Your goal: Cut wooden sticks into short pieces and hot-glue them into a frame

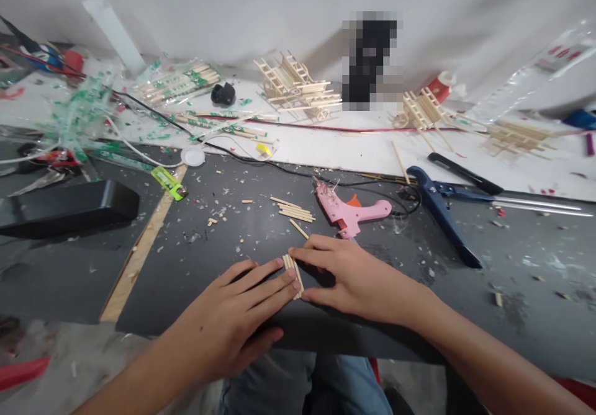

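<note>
Several short wooden sticks (292, 275) lie side by side on the grey table near its front edge. Spread over them from the left, my left hand (254, 303) rests its fingertips on the sticks, its fingers apart. My right hand (342, 272) touches the right side and upper end of the same sticks with thumb and fingers, bent around a gap. A single loose stick (298, 228) lies just above my right hand. Beyond it is a small group of cut sticks (294, 209). The pink glue gun (349, 211) lies on its side above my right hand.
Small wooden carts (293, 83) stand on the white board (354, 148) at the back. Blue-handled scissors (442, 204) lie at right. A black case (69, 207), a lime-green lighter (168, 182), plastic wrappers (79, 117) and cables are at left. Wood scraps are scattered about.
</note>
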The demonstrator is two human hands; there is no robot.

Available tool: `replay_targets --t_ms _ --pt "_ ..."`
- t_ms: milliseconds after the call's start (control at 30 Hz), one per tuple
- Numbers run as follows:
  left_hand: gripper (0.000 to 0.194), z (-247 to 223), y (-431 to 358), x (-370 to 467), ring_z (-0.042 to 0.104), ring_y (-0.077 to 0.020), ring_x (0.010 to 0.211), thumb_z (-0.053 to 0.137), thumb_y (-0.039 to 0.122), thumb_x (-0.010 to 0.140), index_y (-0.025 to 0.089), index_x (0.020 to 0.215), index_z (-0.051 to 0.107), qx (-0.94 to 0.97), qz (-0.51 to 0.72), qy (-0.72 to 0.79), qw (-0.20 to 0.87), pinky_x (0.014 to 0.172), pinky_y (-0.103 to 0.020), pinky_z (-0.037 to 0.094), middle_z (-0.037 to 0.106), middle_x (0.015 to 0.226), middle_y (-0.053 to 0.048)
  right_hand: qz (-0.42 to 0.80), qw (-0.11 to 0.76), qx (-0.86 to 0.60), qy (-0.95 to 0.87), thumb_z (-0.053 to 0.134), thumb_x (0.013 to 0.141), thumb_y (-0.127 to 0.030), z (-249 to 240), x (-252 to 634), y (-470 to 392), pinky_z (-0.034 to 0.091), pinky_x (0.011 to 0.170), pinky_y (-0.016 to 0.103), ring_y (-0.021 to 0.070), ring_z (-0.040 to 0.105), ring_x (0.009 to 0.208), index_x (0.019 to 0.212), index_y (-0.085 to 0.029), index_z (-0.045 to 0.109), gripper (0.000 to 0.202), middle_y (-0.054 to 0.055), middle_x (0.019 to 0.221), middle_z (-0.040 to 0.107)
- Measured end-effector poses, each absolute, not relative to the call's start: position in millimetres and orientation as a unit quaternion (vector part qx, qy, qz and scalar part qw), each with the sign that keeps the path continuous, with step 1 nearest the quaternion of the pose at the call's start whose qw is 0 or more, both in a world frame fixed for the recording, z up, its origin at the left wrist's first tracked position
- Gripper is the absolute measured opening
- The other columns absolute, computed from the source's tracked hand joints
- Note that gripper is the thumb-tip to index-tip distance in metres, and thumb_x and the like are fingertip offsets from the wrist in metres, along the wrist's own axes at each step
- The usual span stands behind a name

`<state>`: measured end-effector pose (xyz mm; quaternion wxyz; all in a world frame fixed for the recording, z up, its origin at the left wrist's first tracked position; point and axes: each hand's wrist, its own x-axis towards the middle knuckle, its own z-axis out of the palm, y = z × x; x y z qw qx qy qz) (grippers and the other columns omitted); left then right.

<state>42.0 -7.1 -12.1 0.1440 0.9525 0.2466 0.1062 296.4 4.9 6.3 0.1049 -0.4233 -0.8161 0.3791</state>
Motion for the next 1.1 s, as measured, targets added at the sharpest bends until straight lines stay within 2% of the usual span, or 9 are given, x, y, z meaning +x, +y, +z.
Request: replay_targets --t_ms 167,300,433,533,633,700,800,933,1100 --pt "0.050 -14 -9 39 0.058 -0.0230 0.135 0.058 0.022 0.097 0.023 0.147 0.053 0.950 0.132 0.244 0.142 0.113 -0.039 0.041 0.067 0.139 -0.008 0.357 0.092 -0.437 -0.820 0.078 0.082 -0.028 7 295 4 0.050 0.091 0.039 0.0260 0.062 0.107 0.135 -0.014 0.057 0.058 0.010 0.117 0.061" --pt "0.047 -14 -12 36 0.062 -0.0235 0.130 0.056 0.019 0.098 0.019 0.145 0.052 0.937 0.179 0.278 0.111 0.111 -0.040 0.040 0.069 0.136 -0.011 0.336 0.082 -0.430 -0.834 0.074 0.084 -0.028 8 290 7 0.050 0.087 0.038 0.0247 0.063 0.101 0.122 -0.014 0.062 0.043 0.008 0.111 0.062" --pt "0.046 -12 -15 35 0.065 -0.0225 0.122 0.058 0.010 0.096 0.019 0.140 0.052 0.914 0.228 0.322 0.093 0.108 -0.040 0.042 0.072 0.130 -0.011 0.299 0.082 -0.422 -0.852 0.073 0.078 -0.031 10 288 7 0.050 0.084 0.040 0.0262 0.062 0.096 0.116 -0.012 0.061 0.044 0.011 0.112 0.062" --pt "0.043 -6 -20 41 0.069 -0.0218 0.114 0.060 0.014 0.095 0.022 0.137 0.055 0.864 0.275 0.399 0.140 0.099 -0.036 0.051 0.072 0.126 -0.009 0.306 0.142 -0.421 -0.842 0.073 0.075 -0.030 13 292 1 0.049 0.083 0.038 0.0251 0.060 0.095 0.117 -0.014 0.060 0.047 0.009 0.109 0.061" --pt "0.031 0 -27 53 0.075 -0.0170 0.094 0.056 0.021 0.098 0.025 0.128 0.059 0.760 0.309 0.481 0.309 0.080 -0.028 0.059 0.076 0.108 -0.004 0.438 0.281 -0.402 -0.754 0.078 0.068 -0.032 13 295 -8 0.046 0.075 0.032 0.0191 0.055 0.083 0.120 -0.019 0.061 0.056 0.004 0.098 0.059" --pt "0.022 4 -30 65 0.075 -0.0150 0.084 0.056 0.021 0.099 0.024 0.120 0.062 0.702 0.347 0.482 0.394 0.073 -0.025 0.060 0.076 0.097 -0.002 0.584 0.375 -0.378 -0.613 0.080 0.063 -0.045 13 292 -14 0.043 0.067 0.029 0.0170 0.050 0.074 0.117 -0.021 0.063 0.061 0.002 0.089 0.056" --pt "0.022 11 -29 83 0.071 -0.0139 0.084 0.064 0.015 0.093 0.024 0.112 0.064 0.700 0.435 0.452 0.341 0.077 -0.025 0.059 0.072 0.095 -0.001 0.722 0.443 -0.353 -0.398 0.072 0.058 -0.064 11 283 -20 0.043 0.066 0.031 0.0184 0.046 0.071 0.106 -0.020 0.066 0.065 0.004 0.082 0.052" --pt "0.039 28 -17 95 0.065 -0.0166 0.101 0.069 0.009 0.086 0.022 0.122 0.064 0.768 0.491 0.381 0.155 0.092 -0.030 0.055 0.069 0.113 -0.005 0.770 0.435 -0.331 -0.330 0.063 0.066 -0.062 14 275 -25 0.045 0.072 0.035 0.0227 0.049 0.079 0.098 -0.021 0.070 0.053 0.010 0.091 0.059" --pt "0.026 56 4 93 0.066 -0.0171 0.105 0.065 0.017 0.092 0.022 0.116 0.071 0.816 0.383 0.341 0.267 0.095 -0.030 0.053 0.072 0.113 -0.004 0.774 0.428 -0.349 -0.309 0.059 0.074 -0.059 21 276 -22 0.043 0.066 0.034 0.0211 0.049 0.073 0.091 -0.021 0.067 0.042 0.010 0.089 0.062"
